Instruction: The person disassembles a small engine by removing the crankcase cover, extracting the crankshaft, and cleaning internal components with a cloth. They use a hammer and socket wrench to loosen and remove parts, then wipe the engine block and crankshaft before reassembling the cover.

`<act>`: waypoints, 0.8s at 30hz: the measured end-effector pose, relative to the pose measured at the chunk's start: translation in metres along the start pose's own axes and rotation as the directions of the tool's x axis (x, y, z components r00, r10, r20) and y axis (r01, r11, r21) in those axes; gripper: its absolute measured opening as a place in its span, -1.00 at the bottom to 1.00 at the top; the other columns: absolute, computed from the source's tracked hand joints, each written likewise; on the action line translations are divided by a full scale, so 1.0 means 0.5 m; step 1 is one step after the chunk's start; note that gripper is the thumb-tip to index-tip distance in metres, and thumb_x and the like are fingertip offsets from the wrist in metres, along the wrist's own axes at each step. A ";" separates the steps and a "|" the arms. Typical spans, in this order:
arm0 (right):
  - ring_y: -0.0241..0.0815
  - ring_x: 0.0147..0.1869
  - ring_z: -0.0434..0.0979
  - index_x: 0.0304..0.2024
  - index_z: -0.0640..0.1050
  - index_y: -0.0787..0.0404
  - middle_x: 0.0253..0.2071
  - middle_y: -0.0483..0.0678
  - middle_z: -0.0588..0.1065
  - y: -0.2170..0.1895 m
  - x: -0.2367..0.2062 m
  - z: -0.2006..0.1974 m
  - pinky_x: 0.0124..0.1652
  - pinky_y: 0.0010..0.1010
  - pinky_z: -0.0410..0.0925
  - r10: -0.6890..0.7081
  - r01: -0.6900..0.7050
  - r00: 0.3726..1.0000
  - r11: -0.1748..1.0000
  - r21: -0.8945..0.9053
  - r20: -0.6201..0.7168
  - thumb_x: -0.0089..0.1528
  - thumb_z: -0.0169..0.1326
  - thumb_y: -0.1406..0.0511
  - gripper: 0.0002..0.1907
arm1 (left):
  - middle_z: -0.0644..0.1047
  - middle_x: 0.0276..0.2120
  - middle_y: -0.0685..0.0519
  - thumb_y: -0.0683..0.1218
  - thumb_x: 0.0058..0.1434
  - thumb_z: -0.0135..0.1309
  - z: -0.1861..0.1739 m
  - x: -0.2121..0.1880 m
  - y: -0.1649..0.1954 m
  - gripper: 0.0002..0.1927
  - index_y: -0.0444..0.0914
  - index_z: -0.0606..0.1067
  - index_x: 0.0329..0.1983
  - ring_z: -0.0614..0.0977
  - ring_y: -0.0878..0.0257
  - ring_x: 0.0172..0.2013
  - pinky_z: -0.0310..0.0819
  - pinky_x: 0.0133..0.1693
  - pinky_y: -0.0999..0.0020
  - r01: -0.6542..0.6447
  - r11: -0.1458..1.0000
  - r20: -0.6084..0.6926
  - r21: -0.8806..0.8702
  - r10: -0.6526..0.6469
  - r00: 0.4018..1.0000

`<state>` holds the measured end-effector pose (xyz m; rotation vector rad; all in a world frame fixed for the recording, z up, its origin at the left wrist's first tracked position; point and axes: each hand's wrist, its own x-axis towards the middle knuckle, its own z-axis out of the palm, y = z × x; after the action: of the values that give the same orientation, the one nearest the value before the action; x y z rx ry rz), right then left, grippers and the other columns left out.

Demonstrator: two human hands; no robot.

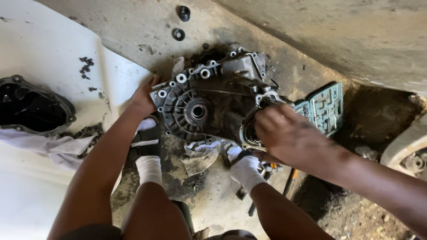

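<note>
black oil pan point(33, 106) on white sheet point(40, 49), far left of the fingers | two springs point(181, 22) above them | green valve body point(324, 108) just right | tools point(267, 173) below
</note>
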<state>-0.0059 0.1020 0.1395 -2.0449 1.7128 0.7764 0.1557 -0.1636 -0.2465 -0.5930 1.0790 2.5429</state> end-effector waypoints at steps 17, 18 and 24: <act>0.13 -0.32 0.54 -0.34 0.56 0.19 -0.31 0.16 0.54 -0.788 -0.326 0.612 -0.31 -0.13 0.46 0.675 -0.941 0.182 -0.092 0.326 0.715 0.25 0.11 -0.06 -0.55 | 0.55 0.06 -0.23 0.02 0.44 0.03 0.143 -0.349 0.257 -0.60 -0.41 0.48 0.13 0.51 -0.15 0.11 0.36 0.25 -0.02 -0.048 -0.459 0.258 0.887 0.407 0.876; 0.13 -0.26 0.54 -0.29 0.56 0.18 -0.27 0.16 0.55 -0.844 -0.307 0.612 -0.27 -0.14 0.46 0.528 -0.894 0.252 -0.194 0.404 0.811 0.23 0.11 -0.02 -0.60 | 0.55 0.06 -0.23 0.03 0.45 0.03 0.177 -0.347 0.271 -0.59 -0.41 0.48 0.13 0.51 -0.18 0.11 0.37 0.22 0.00 -0.068 -0.452 0.269 0.889 0.398 0.877; 0.13 0.05 0.56 0.00 0.53 0.13 -0.04 0.14 0.56 -1.071 -0.257 0.546 -0.02 -0.15 0.46 0.356 -0.565 0.350 -0.657 0.499 0.866 0.12 0.11 0.19 -0.60 | 0.56 0.02 -0.25 0.06 0.41 0.09 0.407 -0.284 0.388 -0.55 -0.37 0.50 0.17 0.52 -0.17 0.15 0.40 0.23 0.01 -0.279 -0.666 0.492 0.692 0.152 0.857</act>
<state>0.4541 0.4712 -0.0337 0.4804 2.0484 -0.4036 0.1433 -0.1604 0.0683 0.5739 3.0300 0.2520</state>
